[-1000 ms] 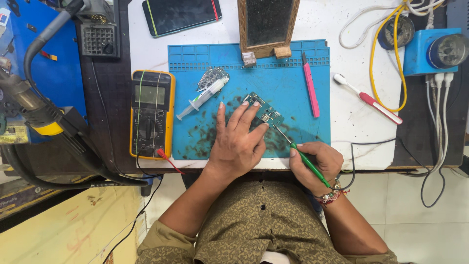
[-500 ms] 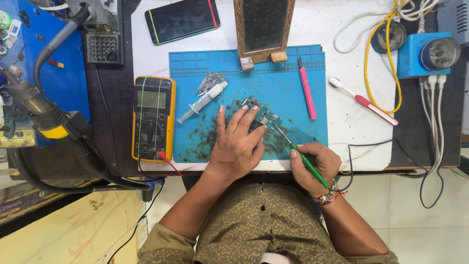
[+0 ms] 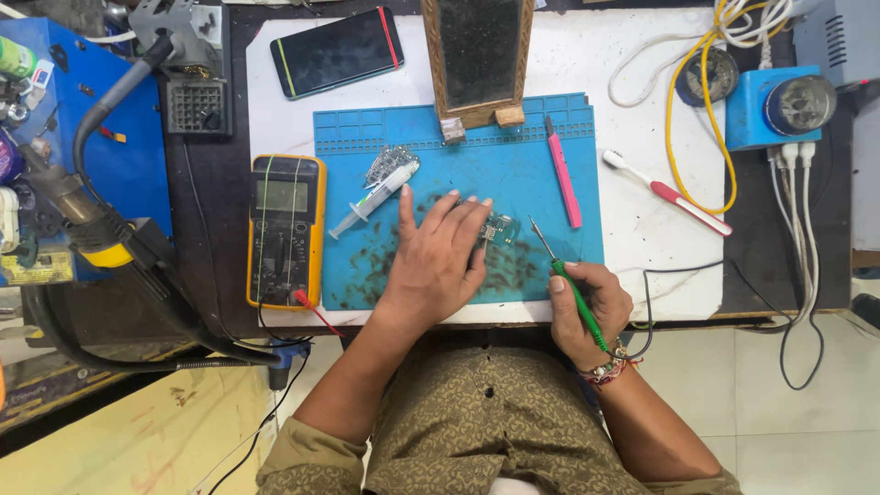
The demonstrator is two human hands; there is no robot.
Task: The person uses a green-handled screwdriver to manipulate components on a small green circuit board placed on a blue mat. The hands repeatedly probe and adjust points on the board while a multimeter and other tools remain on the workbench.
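Observation:
My left hand (image 3: 438,261) lies palm down on the blue work mat (image 3: 513,147), fingers spread, pinning a small circuit board (image 3: 498,228) under its fingertips. My right hand (image 3: 591,312) rests at the mat's front right corner and grips a green-handled probe (image 3: 573,289). The probe's thin metal tip (image 3: 539,233) points up and left, close to the board but apart from it. A black lead runs from the probe off to the right.
A yellow multimeter (image 3: 285,229) lies left of the mat, with a syringe (image 3: 371,200) and foil scrap beside it. A pink tool (image 3: 563,179), toothbrush (image 3: 665,194), phone (image 3: 337,50), wooden-framed stand (image 3: 477,60), blue device (image 3: 779,105) and hot-air handle (image 3: 87,220) surround the mat.
The probe tip has drawn slightly away from the board toward the right. My left hand stays pressed on the board.

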